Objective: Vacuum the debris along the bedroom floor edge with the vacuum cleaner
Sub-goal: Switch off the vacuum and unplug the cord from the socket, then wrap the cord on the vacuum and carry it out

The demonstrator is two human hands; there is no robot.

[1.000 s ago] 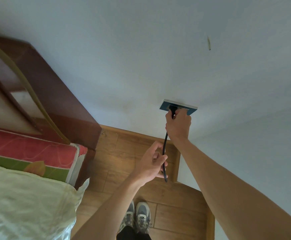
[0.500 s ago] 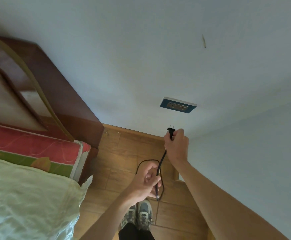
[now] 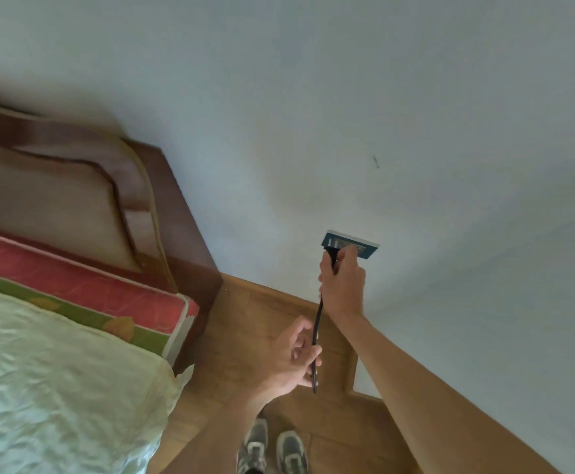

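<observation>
Head view, looking down a pale wall (image 3: 313,114) to a wood-plank floor (image 3: 241,330). Right hand (image 3: 342,285) reaches forward to a blue-faced wall socket (image 3: 366,250) set low on the wall, just above the wooden skirting board (image 3: 272,289). Its fingers are curled round a black plug (image 3: 330,256), thumb side towards the socket; the plug's front end meets the left part of the socket plate. Whether the pins are seated: cannot tell, the fingers cover the joint. A black power cord (image 3: 318,316) leaves the underside of the right hand and runs nearly straight down to the left hand (image 3: 291,360). The left hand is held lower and nearer the body, palm turned up, with fingers curled loosely about the cord and the thumb raised clear; a short length of cord shows below the fingers and then goes out of sight. The hands are apart, joined only by the taut cord. At the left: a dark wooden headboard (image 3: 163,213) against the wall, a red and green mattress (image 3: 74,285) and a pale quilted cover (image 3: 57,388) over it. A pair of grey shoes (image 3: 272,446) stands on the floor at the bottom edge. One small dark mark (image 3: 376,161) on the wall above the socket
</observation>
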